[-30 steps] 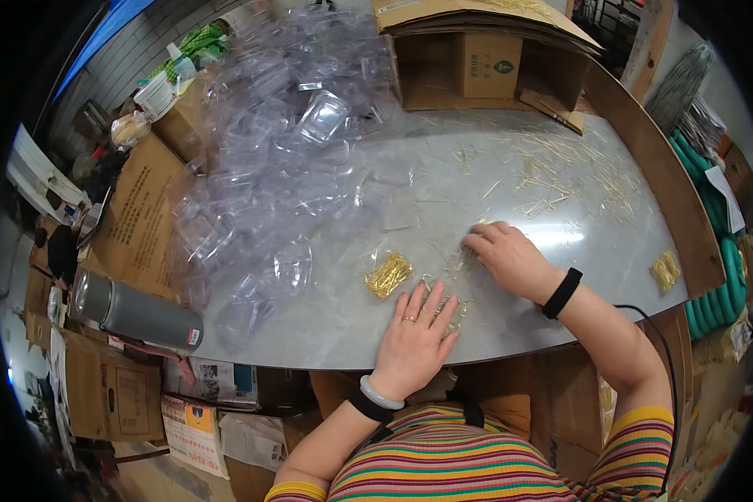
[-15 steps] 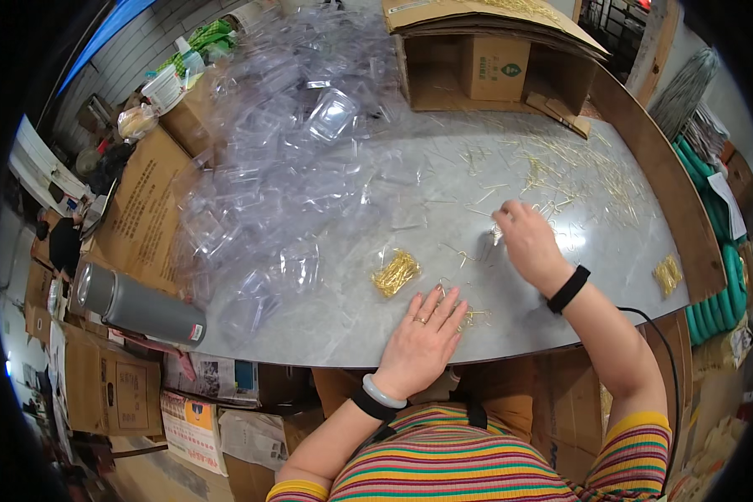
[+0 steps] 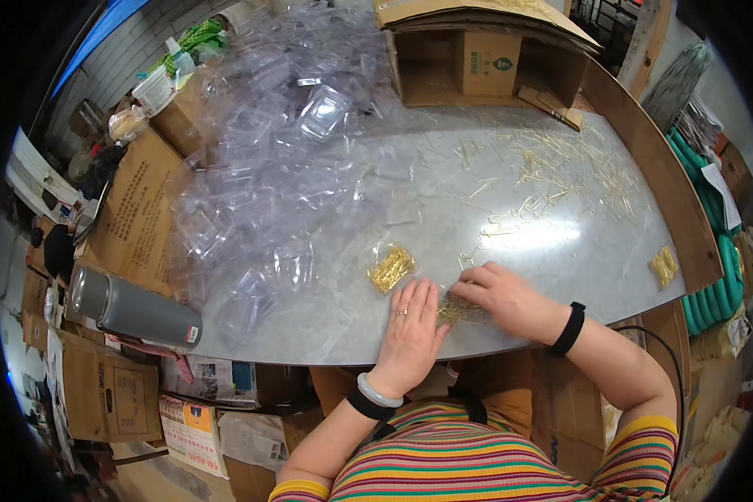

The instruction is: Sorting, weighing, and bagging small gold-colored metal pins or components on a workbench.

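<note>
My left hand [image 3: 412,330] lies flat on the grey tabletop with its fingers stretched out, just below a clear plastic case [image 3: 391,268] packed with gold wire pieces. Beside its thumb is a small heap of thin gold wire pieces [image 3: 460,313], bent at the ends like hooks. Over the heap's upper edge, my right hand [image 3: 506,299] has its fingers curled and pinched together. What sits between those fingertips is hidden. More loose gold wire pieces [image 3: 552,167] are scattered toward the far right of the table.
A big mound of clear plastic cases [image 3: 293,167] covers the table's left side. A grey bottle [image 3: 138,305] lies at the left edge. Another filled case [image 3: 663,266] sits at the right. An open cardboard box [image 3: 431,71] stands at the back, and a brown raised border [image 3: 657,167] runs along the right.
My right hand has come down and left from the scattered wires to the small heap. My left hand has shifted slightly left. More wire pieces show beside its thumb.
</note>
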`<state>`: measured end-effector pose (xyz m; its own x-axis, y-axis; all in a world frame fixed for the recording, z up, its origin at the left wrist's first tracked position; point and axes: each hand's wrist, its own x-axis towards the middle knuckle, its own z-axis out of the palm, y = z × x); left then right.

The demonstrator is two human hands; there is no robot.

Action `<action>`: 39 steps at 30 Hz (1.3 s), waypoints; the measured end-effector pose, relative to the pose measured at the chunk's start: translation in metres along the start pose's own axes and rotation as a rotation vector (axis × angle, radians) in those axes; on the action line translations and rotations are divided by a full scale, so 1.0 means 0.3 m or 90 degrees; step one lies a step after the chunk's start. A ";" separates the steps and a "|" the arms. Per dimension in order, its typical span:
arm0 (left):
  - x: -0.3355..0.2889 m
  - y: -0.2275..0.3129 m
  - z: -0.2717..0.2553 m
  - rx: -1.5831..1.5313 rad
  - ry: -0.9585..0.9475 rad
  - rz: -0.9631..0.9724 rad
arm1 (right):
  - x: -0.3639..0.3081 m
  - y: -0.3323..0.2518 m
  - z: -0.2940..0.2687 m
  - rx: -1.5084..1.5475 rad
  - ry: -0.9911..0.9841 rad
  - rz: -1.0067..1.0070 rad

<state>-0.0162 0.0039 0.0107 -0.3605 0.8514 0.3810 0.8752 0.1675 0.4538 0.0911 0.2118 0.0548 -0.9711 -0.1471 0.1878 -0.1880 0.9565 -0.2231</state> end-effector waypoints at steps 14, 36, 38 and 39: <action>0.000 0.002 -0.028 -0.053 -0.064 0.067 | -0.173 -0.158 -0.022 -0.009 0.108 0.257; -0.011 -0.015 -0.026 -0.234 -0.050 0.018 | -0.083 -0.179 0.105 0.154 0.134 0.126; -0.015 -0.013 -0.029 -0.216 -0.042 0.024 | -0.100 -0.181 0.106 0.183 0.185 0.130; -0.018 -0.009 -0.033 -0.183 -0.028 0.031 | -0.111 -0.188 0.106 0.211 0.212 0.173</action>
<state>-0.0197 -0.0061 0.0153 -0.3005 0.8764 0.3762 0.7619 -0.0167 0.6475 0.1294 0.1548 0.0308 -0.9021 0.2345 0.3623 -0.0247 0.8101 -0.5858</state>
